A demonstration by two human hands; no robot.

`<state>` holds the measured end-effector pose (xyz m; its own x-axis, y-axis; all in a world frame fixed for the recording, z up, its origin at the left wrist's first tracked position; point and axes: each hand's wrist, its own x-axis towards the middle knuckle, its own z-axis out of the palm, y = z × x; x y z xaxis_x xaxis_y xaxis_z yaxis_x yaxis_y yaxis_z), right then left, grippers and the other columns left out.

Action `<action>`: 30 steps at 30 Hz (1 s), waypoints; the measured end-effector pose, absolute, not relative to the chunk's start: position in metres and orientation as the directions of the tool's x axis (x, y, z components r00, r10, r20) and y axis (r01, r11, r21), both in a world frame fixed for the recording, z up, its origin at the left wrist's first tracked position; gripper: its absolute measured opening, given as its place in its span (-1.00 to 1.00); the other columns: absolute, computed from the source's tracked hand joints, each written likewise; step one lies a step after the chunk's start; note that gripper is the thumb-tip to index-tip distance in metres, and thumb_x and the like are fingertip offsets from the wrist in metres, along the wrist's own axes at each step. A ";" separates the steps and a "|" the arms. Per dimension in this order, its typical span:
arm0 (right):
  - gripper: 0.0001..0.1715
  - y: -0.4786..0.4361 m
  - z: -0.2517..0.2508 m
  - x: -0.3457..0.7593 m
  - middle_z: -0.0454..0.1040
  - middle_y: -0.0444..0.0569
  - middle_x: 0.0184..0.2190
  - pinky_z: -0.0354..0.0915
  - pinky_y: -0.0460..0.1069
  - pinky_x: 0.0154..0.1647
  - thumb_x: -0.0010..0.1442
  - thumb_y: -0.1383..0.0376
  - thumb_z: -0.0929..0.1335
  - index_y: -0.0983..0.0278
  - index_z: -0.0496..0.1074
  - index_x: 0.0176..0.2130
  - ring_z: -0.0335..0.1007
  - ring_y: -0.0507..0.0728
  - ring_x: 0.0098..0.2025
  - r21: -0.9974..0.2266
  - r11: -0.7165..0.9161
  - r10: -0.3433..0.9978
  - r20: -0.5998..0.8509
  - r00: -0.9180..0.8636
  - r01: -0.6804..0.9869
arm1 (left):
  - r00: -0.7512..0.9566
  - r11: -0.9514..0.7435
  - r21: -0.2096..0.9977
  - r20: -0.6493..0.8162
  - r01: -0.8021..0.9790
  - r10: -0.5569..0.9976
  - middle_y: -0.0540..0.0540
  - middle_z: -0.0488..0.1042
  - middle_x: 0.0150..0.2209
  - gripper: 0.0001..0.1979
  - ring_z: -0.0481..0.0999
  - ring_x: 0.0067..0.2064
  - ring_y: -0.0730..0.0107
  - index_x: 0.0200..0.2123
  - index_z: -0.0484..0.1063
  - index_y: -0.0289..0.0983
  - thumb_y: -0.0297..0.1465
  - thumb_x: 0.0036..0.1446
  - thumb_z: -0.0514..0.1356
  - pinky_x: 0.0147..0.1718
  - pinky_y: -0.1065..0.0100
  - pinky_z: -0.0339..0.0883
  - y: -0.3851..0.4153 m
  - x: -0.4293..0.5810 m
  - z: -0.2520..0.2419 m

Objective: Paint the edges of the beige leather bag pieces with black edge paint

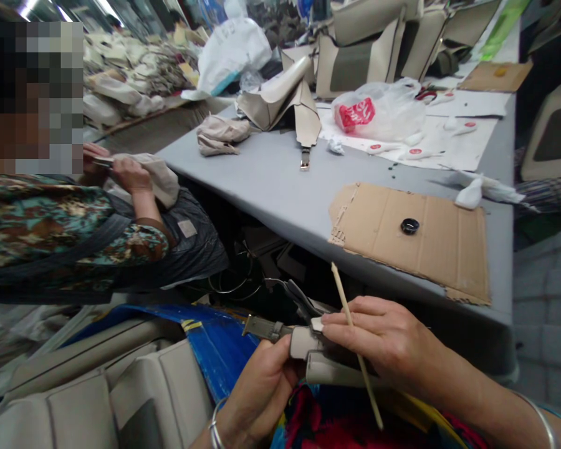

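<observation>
My left hand, low in the centre, is closed round the left side of a cream and grey leather piece. A grey buckled strap sticks out to the left above that hand. From the right, my right hand presses its fingertips on the top of the same piece. A thin wooden stick is tucked between the fingers of the right hand, its one end pointing up and the other down over my lap. The lower side of the leather piece hangs over my colourful clothing.
Beyond my hands is a grey table with a cardboard sheet, a small black dish, plastic bags and leather pieces. At left, a person handles light fabric. Cream bags lie at lower left.
</observation>
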<state>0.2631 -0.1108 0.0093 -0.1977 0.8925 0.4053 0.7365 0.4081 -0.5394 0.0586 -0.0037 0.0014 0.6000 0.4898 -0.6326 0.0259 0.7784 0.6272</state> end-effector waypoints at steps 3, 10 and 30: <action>-0.73 -0.109 0.006 0.264 0.57 0.01 -0.03 0.40 0.04 -0.08 0.45 0.39 0.29 0.30 0.43 0.10 0.45 0.12 -0.13 -0.625 0.382 0.909 0.387 -0.154 0.680 | 0.646 0.843 0.537 -0.635 -0.025 0.424 -0.15 0.63 -0.32 -0.78 0.54 -0.23 0.25 -0.32 0.64 -0.34 -0.31 0.25 0.29 -0.13 0.30 0.42 -0.002 0.055 0.002; -0.78 -0.105 0.002 0.261 0.57 0.05 -0.10 0.39 0.04 -0.11 0.44 0.40 0.27 0.31 0.46 0.01 0.44 0.14 -0.13 -0.640 0.420 0.891 0.426 -0.158 0.643 | 0.715 0.755 0.652 -0.560 0.068 0.419 -0.16 0.62 -0.21 -0.79 0.54 -0.16 0.22 -0.09 0.62 -0.30 -0.39 0.22 0.32 -0.17 0.32 0.40 -0.003 0.052 0.003; -0.79 -0.131 0.006 0.290 0.63 0.00 -0.21 0.33 0.06 -0.17 0.37 0.45 0.35 0.27 0.51 -0.03 0.46 0.16 -0.19 -0.506 0.368 0.886 0.444 -0.131 0.780 | 0.741 0.047 0.928 -0.325 0.370 0.588 -0.12 0.53 0.18 -0.51 0.38 0.28 -0.07 0.10 0.58 -0.06 -0.43 0.07 0.41 0.35 0.12 0.08 -0.013 0.005 0.028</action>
<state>0.2899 -0.1309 0.0061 -0.1306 0.8864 0.4441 0.7799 0.3684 -0.5060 0.0052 -0.0125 0.0276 0.7407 0.5881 -0.3247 0.3698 0.0466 0.9280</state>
